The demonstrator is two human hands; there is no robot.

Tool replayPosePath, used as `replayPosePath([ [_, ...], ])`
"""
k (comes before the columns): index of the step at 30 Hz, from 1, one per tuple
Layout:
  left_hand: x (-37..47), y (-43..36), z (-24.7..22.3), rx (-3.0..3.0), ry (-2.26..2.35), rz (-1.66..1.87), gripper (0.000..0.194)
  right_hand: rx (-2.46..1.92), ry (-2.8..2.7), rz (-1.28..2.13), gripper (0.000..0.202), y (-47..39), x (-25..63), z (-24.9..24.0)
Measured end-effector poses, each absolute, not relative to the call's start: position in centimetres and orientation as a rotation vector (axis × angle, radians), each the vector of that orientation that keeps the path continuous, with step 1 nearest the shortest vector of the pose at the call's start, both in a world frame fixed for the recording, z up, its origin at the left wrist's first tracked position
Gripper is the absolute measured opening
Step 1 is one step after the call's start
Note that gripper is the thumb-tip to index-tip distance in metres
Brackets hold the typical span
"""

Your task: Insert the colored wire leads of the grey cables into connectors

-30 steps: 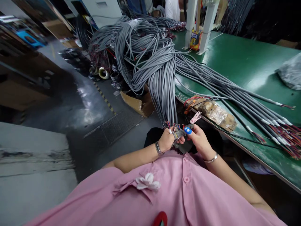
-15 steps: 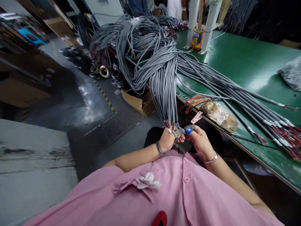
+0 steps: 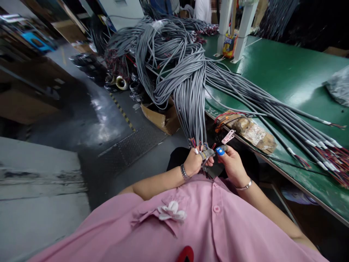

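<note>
While the left hand [image 3: 193, 162] grips cable ends [image 3: 196, 150], coloured wires [image 3: 193, 142] above its grip, right hand [image 3: 233, 163] pinched shut nearby

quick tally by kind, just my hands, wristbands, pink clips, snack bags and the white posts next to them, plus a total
hands, left hand and right hand: 2
wristbands: 2
pink clip: 1
snack bag: 1
white posts: 2
total: 8
</note>
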State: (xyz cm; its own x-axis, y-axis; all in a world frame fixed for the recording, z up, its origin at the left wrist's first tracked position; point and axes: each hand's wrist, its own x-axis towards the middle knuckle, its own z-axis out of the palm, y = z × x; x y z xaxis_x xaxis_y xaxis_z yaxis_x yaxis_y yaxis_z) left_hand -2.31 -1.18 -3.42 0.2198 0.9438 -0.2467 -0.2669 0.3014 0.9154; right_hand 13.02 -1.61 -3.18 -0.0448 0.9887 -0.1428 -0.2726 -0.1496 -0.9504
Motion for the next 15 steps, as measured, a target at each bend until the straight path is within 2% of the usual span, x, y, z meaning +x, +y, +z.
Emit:
replayPosePath([
  [8, -2.14, -1.12, -3.42, 0.769, 1.000, 1.076, 0.040, -1.093, -0.949, 1.454, 0.030, -1.96, 13.08, -2.91],
  [15, -2.00, -1.29, -3.05, 0.797, 1.016, 1.042, 0.039, -1.013, -0.970, 1.588, 0.031, -1.50, 13.40, -2.23],
])
